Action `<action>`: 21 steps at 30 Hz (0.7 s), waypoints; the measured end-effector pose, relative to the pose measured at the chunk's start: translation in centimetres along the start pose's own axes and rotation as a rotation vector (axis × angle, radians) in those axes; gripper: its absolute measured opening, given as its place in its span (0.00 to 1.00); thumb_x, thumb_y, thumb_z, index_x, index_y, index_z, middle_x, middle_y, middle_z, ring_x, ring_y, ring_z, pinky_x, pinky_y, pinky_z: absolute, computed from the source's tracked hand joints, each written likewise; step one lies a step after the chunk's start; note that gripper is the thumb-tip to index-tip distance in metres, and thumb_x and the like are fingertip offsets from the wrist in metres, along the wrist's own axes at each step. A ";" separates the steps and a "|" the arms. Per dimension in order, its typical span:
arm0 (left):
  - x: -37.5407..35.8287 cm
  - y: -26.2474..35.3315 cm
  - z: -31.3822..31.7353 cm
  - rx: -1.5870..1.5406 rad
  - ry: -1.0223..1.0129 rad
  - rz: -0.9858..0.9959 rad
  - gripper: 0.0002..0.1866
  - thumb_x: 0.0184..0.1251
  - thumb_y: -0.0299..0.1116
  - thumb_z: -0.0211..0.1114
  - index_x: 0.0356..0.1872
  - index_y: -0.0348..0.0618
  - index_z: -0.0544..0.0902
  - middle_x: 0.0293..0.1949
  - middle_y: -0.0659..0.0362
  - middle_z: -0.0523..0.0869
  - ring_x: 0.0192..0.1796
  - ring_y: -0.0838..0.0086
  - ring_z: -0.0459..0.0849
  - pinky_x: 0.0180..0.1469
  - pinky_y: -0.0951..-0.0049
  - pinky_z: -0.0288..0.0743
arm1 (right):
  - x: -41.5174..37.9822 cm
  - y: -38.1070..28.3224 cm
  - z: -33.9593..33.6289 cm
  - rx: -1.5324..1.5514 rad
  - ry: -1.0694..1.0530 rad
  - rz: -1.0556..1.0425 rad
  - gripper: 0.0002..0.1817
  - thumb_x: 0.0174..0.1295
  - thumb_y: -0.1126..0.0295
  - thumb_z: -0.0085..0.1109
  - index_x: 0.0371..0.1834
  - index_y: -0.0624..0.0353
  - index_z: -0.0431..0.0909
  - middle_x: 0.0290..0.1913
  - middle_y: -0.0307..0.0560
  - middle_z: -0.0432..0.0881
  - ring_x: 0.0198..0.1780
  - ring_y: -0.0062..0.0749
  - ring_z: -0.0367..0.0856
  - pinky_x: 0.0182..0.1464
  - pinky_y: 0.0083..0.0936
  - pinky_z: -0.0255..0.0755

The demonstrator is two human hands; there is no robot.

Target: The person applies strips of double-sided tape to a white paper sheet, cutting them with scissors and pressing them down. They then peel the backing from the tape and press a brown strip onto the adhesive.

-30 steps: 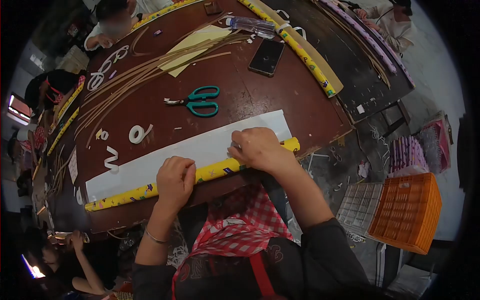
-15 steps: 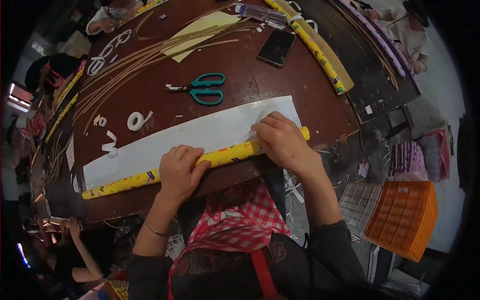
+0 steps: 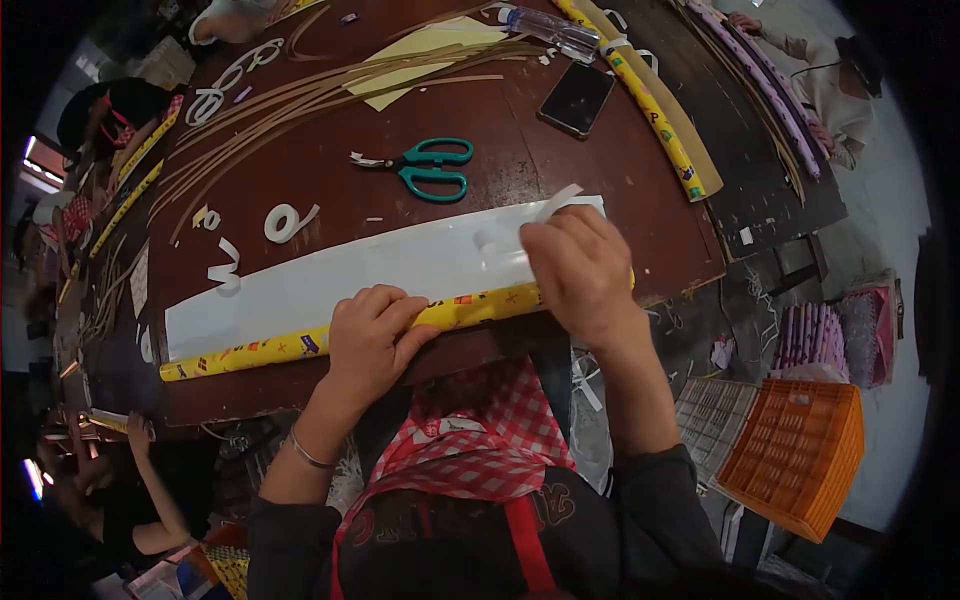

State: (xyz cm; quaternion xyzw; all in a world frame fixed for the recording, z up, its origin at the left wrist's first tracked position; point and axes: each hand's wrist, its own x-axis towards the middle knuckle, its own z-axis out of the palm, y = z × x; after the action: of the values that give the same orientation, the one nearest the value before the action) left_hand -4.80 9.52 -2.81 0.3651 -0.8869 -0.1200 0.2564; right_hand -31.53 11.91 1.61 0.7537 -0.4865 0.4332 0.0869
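A yellow patterned roll [image 3: 262,352] lies along the near edge of the table, with a white sheet [image 3: 350,264] spread flat from its far side. My left hand [image 3: 375,340] rests on the middle of the roll, fingers bent over it and thumb on the near side. Over the roll's right part, my right hand [image 3: 590,265] is closed in a pinch on a thin white strip [image 3: 560,202], whose end sticks up past the knuckles. That hand hides part of the roll's right end. Teal-handled scissors [image 3: 435,170] lie beyond the sheet.
A white tape roll [image 3: 285,224], curled white scraps [image 3: 226,268], a phone [image 3: 577,100], a clear bottle [image 3: 550,33] and long brown strips [image 3: 300,103] lie on the table. An orange crate [image 3: 795,450] stands at right. Other people work around the tables.
My right hand has lifted off the roll and turned, and the white strip now shows above it. My left hand stays on the roll. The whole view has shifted slightly.
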 end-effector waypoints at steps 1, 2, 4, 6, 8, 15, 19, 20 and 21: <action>0.0 0.0 0.0 -0.008 -0.007 -0.008 0.17 0.55 0.44 0.74 0.42 0.49 0.86 0.38 0.62 0.83 0.40 0.65 0.81 0.40 0.63 0.70 | 0.0 0.7 -0.9 -0.072 0.020 0.003 0.09 0.51 0.79 0.65 0.36 0.61 0.81 0.28 0.47 0.80 0.32 0.44 0.80 0.36 0.37 0.76; 0.0 0.0 0.0 -0.011 -0.005 -0.007 0.17 0.55 0.44 0.74 0.42 0.49 0.86 0.38 0.62 0.83 0.40 0.65 0.81 0.40 0.63 0.70 | -0.6 2.0 -1.7 -0.118 0.058 0.050 0.07 0.54 0.77 0.67 0.36 0.61 0.82 0.27 0.48 0.81 0.29 0.45 0.81 0.34 0.38 0.76; 0.0 0.1 -0.1 0.002 0.003 -0.003 0.16 0.55 0.44 0.74 0.42 0.49 0.86 0.38 0.62 0.83 0.40 0.65 0.81 0.40 0.63 0.69 | -2.5 4.4 -4.4 -0.270 0.079 0.249 0.04 0.60 0.74 0.66 0.37 0.60 0.83 0.29 0.51 0.83 0.31 0.47 0.83 0.35 0.37 0.76; 0.0 0.2 0.0 -0.002 0.008 -0.004 0.16 0.55 0.44 0.74 0.42 0.49 0.86 0.38 0.62 0.83 0.40 0.65 0.81 0.40 0.63 0.69 | -5.2 7.0 -8.2 -0.391 0.081 0.535 0.04 0.64 0.72 0.63 0.39 0.59 0.84 0.31 0.52 0.84 0.34 0.48 0.84 0.36 0.35 0.76; 0.0 0.1 0.0 -0.004 0.016 -0.007 0.17 0.55 0.44 0.74 0.42 0.49 0.86 0.38 0.62 0.83 0.40 0.65 0.81 0.40 0.63 0.69 | -8.6 9.5 -12.7 -0.494 0.213 0.745 0.06 0.66 0.72 0.60 0.41 0.58 0.85 0.33 0.53 0.85 0.35 0.48 0.85 0.37 0.36 0.77; 0.1 0.2 -0.3 -0.026 0.005 0.010 0.16 0.56 0.43 0.74 0.43 0.48 0.85 0.39 0.61 0.82 0.40 0.64 0.81 0.40 0.63 0.68 | -18.9 12.5 -23.5 -1.174 -0.193 0.887 0.18 0.65 0.68 0.62 0.58 0.57 0.79 0.41 0.55 0.85 0.45 0.53 0.83 0.43 0.46 0.76; 0.3 0.3 -0.7 -0.052 -0.047 -0.009 0.16 0.56 0.42 0.74 0.43 0.47 0.85 0.38 0.61 0.82 0.40 0.63 0.81 0.41 0.63 0.69 | -17.8 12.7 -23.7 -1.093 -0.383 1.082 0.15 0.65 0.66 0.62 0.53 0.57 0.80 0.47 0.54 0.84 0.51 0.53 0.80 0.45 0.45 0.75; 0.2 0.2 -0.9 -0.054 -0.049 -0.001 0.16 0.56 0.42 0.74 0.43 0.47 0.85 0.38 0.61 0.82 0.40 0.63 0.81 0.41 0.63 0.69 | -17.7 13.0 -23.4 -1.097 -0.378 1.089 0.15 0.65 0.66 0.62 0.53 0.57 0.80 0.47 0.54 0.84 0.51 0.53 0.80 0.45 0.45 0.75; 0.1 0.1 -1.1 -0.069 -0.072 -0.025 0.16 0.56 0.41 0.74 0.42 0.47 0.85 0.38 0.60 0.83 0.40 0.63 0.81 0.41 0.63 0.69 | -17.9 13.3 -22.8 -1.144 -0.250 0.912 0.13 0.65 0.66 0.63 0.50 0.58 0.81 0.46 0.54 0.84 0.50 0.52 0.80 0.45 0.45 0.74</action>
State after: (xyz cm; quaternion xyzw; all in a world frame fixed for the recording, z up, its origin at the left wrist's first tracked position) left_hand -4.28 9.49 -1.82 0.3626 -0.8863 -0.1669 0.2350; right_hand -57.95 29.53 -1.53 0.3577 -0.9071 0.0163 0.2214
